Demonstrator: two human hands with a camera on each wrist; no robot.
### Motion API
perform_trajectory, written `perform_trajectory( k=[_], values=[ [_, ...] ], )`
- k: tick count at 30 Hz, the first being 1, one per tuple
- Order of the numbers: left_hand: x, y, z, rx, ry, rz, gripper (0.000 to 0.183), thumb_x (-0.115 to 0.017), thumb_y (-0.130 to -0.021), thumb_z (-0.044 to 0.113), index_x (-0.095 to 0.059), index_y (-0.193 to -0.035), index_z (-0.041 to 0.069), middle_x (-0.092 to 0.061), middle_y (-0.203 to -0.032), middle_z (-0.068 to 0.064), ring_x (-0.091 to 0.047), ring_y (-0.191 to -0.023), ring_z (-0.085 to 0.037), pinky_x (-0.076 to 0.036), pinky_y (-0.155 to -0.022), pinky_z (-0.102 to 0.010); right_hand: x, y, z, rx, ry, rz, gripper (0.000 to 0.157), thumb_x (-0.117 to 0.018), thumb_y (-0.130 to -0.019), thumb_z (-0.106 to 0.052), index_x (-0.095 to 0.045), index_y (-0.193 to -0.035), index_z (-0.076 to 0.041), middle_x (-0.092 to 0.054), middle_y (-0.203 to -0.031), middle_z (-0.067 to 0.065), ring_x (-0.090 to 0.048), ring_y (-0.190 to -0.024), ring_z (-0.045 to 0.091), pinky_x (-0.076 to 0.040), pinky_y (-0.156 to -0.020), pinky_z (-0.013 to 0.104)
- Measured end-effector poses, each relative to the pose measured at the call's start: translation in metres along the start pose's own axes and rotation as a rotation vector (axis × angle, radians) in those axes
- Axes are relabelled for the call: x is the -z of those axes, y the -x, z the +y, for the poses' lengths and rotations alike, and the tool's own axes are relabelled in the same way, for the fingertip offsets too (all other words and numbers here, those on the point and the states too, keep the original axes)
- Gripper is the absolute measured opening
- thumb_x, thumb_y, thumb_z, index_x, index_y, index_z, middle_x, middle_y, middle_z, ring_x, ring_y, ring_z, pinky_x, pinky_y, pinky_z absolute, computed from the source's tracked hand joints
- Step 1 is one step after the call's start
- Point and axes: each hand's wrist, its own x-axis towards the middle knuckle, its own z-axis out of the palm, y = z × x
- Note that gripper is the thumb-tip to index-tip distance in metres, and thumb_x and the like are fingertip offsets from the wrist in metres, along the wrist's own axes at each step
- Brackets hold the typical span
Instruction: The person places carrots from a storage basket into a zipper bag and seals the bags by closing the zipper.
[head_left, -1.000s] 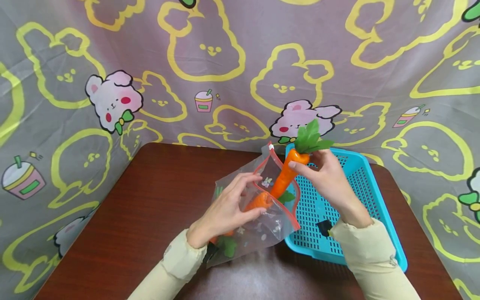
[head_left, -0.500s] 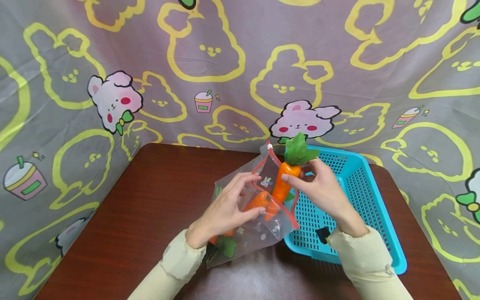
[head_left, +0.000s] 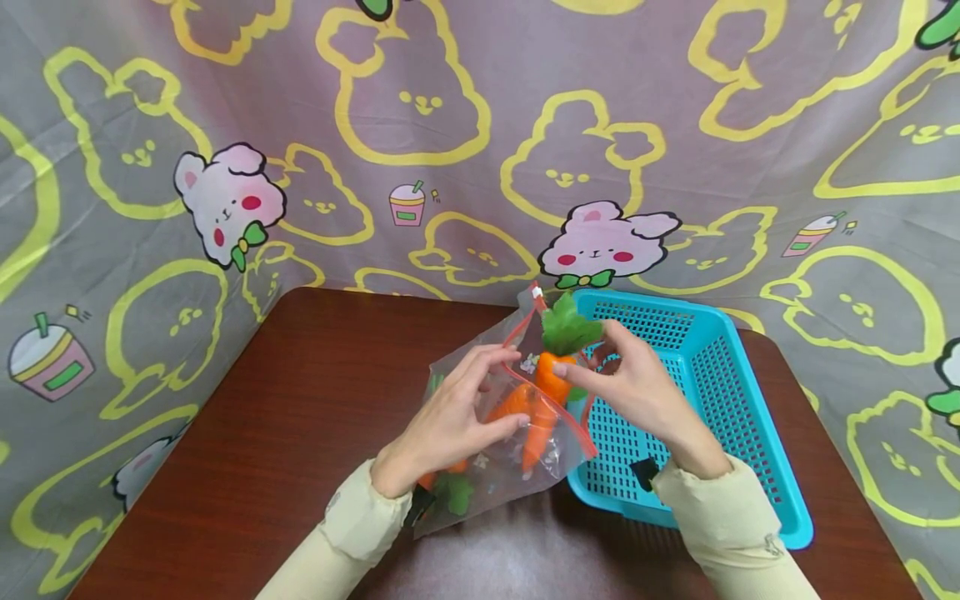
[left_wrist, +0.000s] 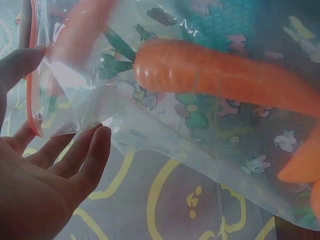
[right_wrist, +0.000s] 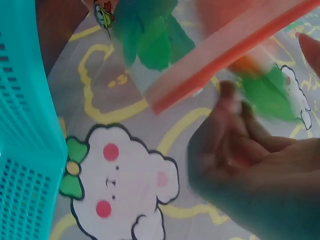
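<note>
In the head view, my left hand [head_left: 450, 421] holds a clear zip bag [head_left: 498, 492] by its mouth, thumb and fingers apart along the red zip edge. My right hand [head_left: 641, 392] pinches a toy carrot [head_left: 553, 379] just under its green leaves. That carrot's tip points down inside the bag, while its leaves stand out of the mouth. Several other carrots lie in the bag, one plain in the left wrist view: carrot [left_wrist: 200, 70]. In the right wrist view the right fingers and the leaves [right_wrist: 270, 95] are blurred.
A blue perforated basket [head_left: 757, 417] stands on the right of the dark wooden table [head_left: 300, 400], beside the bag. A patterned cloth [head_left: 450, 100] with rabbit drawings hangs behind and at the sides. A black patch [head_left: 643, 473] shows near the right wrist.
My right hand has moved down and left, sliding the carrot deeper into the bag. Its leaves are now lower, near the bag's mouth. The left hand and bag have hardly moved.
</note>
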Motion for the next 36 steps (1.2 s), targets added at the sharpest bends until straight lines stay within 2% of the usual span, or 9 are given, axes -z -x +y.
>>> perform_trajectory(
  k=[4, 7, 12, 16, 21, 24, 27, 32, 36],
  values=[
    [0.001, 0.000, 0.000, -0.001, 0.010, 0.014, 0.068, -0.079, -0.080, 0.027, -0.043, -0.136, 0.017, -0.045, -0.138, 0.006, -0.051, -0.114, -0.012, -0.052, -0.090, -0.030, 0.002, 0.001, 0.000, -0.009, 0.079, 0.029, 0.069, -0.069, -0.084, -0.048, -0.047, -0.137, -0.010, -0.054, -0.128, 0.010, -0.051, -0.106, 0.027, -0.048, -0.073, 0.031],
    [0.001, 0.001, 0.000, -0.002, 0.018, 0.028, 0.068, -0.079, -0.081, 0.027, -0.042, -0.137, 0.016, -0.045, -0.138, 0.006, -0.050, -0.115, -0.013, -0.052, -0.090, -0.031, 0.004, 0.002, 0.001, -0.014, 0.097, 0.048, 0.071, -0.069, -0.084, -0.050, -0.046, -0.138, -0.009, -0.051, -0.132, 0.011, -0.047, -0.110, 0.027, -0.048, -0.075, 0.033],
    [0.000, 0.000, 0.000, -0.002, 0.027, 0.039, 0.069, -0.079, -0.080, 0.026, -0.042, -0.138, 0.015, -0.045, -0.138, 0.005, -0.050, -0.116, -0.015, -0.053, -0.089, -0.031, 0.005, 0.004, 0.001, -0.024, 0.119, 0.046, 0.068, -0.069, -0.084, -0.051, -0.048, -0.132, -0.008, -0.054, -0.125, 0.010, -0.049, -0.107, 0.026, -0.048, -0.076, 0.034],
    [0.000, 0.000, 0.000, -0.002, 0.032, 0.048, 0.070, -0.079, -0.080, 0.025, -0.042, -0.138, 0.015, -0.045, -0.138, 0.005, -0.050, -0.116, -0.016, -0.053, -0.089, -0.031, 0.007, 0.007, 0.001, -0.031, 0.125, 0.030, 0.059, -0.068, -0.085, -0.050, -0.051, -0.122, -0.008, -0.058, -0.112, 0.009, -0.053, -0.098, 0.024, -0.048, -0.070, 0.031],
    [-0.001, 0.000, 0.000, -0.001, 0.035, 0.061, 0.070, -0.079, -0.080, 0.025, -0.041, -0.139, 0.016, -0.044, -0.139, 0.005, -0.051, -0.117, -0.020, -0.053, -0.088, -0.032, 0.013, 0.014, -0.003, -0.044, 0.164, -0.033, 0.044, -0.062, -0.089, -0.052, -0.061, -0.100, -0.009, -0.063, -0.085, 0.005, -0.055, -0.075, 0.020, -0.046, -0.056, 0.029],
    [-0.001, 0.000, 0.000, 0.000, 0.031, 0.069, 0.071, -0.079, -0.080, 0.025, -0.041, -0.139, 0.017, -0.043, -0.140, 0.005, -0.051, -0.118, -0.020, -0.053, -0.088, -0.032, 0.016, 0.017, -0.004, -0.067, 0.215, -0.095, 0.047, -0.057, -0.091, -0.056, -0.068, -0.091, -0.011, -0.062, -0.071, 0.003, -0.051, -0.061, 0.018, -0.043, -0.049, 0.029],
    [-0.001, 0.000, 0.000, -0.008, 0.023, 0.081, 0.071, -0.079, -0.080, 0.025, -0.041, -0.140, 0.017, -0.043, -0.139, 0.004, -0.051, -0.117, -0.018, -0.053, -0.088, -0.031, 0.016, 0.020, -0.007, -0.076, 0.254, -0.165, 0.050, -0.053, -0.091, -0.059, -0.071, -0.089, -0.012, -0.058, -0.063, 0.000, -0.048, -0.055, 0.017, -0.041, -0.047, 0.028],
    [-0.002, -0.001, -0.001, -0.027, 0.004, 0.105, 0.072, -0.080, -0.080, 0.025, -0.041, -0.140, 0.015, -0.045, -0.138, 0.003, -0.051, -0.114, -0.017, -0.053, -0.086, -0.030, 0.011, 0.024, -0.012, -0.072, 0.280, -0.248, 0.049, -0.053, -0.089, -0.062, -0.072, -0.087, -0.016, -0.048, -0.054, -0.002, -0.045, -0.051, 0.016, -0.038, -0.046, 0.028],
    [-0.002, -0.001, -0.001, -0.021, -0.009, 0.122, 0.072, -0.080, -0.080, 0.025, -0.041, -0.140, 0.015, -0.045, -0.138, 0.002, -0.051, -0.114, -0.017, -0.054, -0.086, -0.030, 0.005, 0.023, -0.016, -0.038, 0.312, -0.264, 0.046, -0.058, -0.087, -0.062, -0.070, -0.088, -0.018, -0.056, -0.063, -0.004, -0.050, -0.057, 0.014, -0.041, -0.051, 0.029]
  ],
)
